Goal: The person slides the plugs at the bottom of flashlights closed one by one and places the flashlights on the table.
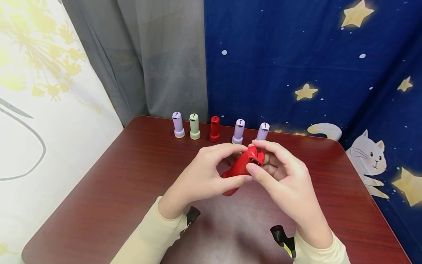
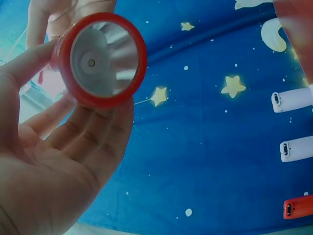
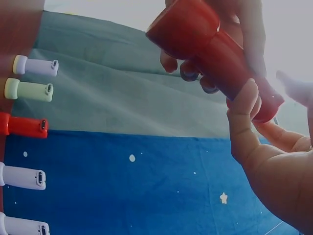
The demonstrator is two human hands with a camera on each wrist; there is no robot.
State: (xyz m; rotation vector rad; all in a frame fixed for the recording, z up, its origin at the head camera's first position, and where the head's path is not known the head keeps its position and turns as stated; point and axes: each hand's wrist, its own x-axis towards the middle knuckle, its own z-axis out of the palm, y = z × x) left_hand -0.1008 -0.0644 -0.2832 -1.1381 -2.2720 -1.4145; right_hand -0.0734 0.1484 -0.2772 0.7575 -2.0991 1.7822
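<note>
A red flashlight (image 1: 240, 164) is held tilted above the table between both hands. My left hand (image 1: 207, 168) grips its body, thumb on the near side and fingers behind. At the tail end, my right hand (image 1: 287, 176) pinches it with the thumb near a dark slot and the fingers around the far side. The left wrist view shows the flashlight's round lens (image 2: 105, 61) with a red rim, facing that camera. From the right wrist, its wide head (image 3: 188, 27) points up and left while the right thumb (image 3: 244, 100) touches the narrow end.
Along the table's back edge stand several upright flashlights: a lilac one (image 1: 178, 125), a pale green one (image 1: 194, 127), a red one (image 1: 214, 129) and two more lilac ones (image 1: 238, 132). Behind the brown table (image 1: 125, 176) hang grey and blue starred curtains (image 1: 280, 55).
</note>
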